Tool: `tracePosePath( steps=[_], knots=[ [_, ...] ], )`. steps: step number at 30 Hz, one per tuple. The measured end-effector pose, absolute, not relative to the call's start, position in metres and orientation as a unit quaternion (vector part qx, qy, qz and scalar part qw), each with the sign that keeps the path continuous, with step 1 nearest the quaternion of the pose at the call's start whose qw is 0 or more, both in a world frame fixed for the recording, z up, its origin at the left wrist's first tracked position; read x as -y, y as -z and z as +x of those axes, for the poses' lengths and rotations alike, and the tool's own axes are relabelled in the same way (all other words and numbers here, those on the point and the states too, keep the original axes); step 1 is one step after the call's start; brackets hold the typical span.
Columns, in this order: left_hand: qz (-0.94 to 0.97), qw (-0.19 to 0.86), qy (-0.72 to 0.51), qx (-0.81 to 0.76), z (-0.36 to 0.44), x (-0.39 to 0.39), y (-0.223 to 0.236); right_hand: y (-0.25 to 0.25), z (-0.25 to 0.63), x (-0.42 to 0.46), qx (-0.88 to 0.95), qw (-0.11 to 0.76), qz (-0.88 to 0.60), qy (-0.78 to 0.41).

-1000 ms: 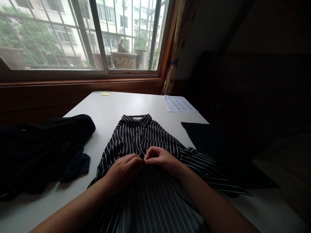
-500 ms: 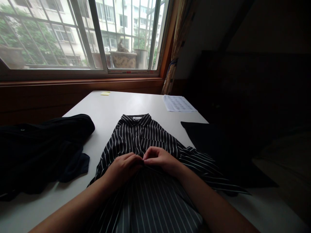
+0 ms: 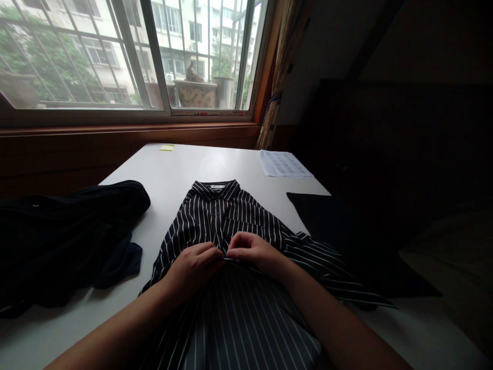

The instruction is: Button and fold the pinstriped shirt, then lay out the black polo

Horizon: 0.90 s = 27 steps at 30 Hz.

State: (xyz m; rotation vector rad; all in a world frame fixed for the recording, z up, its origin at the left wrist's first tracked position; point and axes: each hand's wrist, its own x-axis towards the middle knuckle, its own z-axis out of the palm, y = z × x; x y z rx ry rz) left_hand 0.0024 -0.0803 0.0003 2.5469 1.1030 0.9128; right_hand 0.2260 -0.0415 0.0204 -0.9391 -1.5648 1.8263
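Observation:
A black shirt with thin white stripes (image 3: 227,216) lies flat on the white table (image 3: 181,164), collar towards the window. Both my hands meet at the shirt's front placket, about mid-chest. My left hand (image 3: 194,264) is closed, its fingertips pinching the cloth at the placket. My right hand (image 3: 252,251) is closed too, pinching the same spot from the other side. The two sets of fingertips touch. Whatever small part sits between them is hidden by my fingers.
A heap of dark clothing (image 3: 65,236) lies at the left of the table. A printed sheet of paper (image 3: 283,164) and a yellow sticky note (image 3: 167,148) lie near the far edge. A dark cloth (image 3: 327,216) lies at the right. A barred window (image 3: 127,56) is behind.
Both hands have stayed at the same spot on the placket, with only slight shifts of the fingers. The shirt has not moved.

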Motion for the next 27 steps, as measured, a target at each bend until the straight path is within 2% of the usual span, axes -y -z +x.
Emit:
tracePosePath(
  steps=[27],
  knots=[
    [0.870, 0.060, -0.325, -0.366, 0.0039, 0.0823, -0.0045, -0.0220, 0.2267, 0.0413, 0.606, 0.252, -0.349, -0.669]
  ],
)
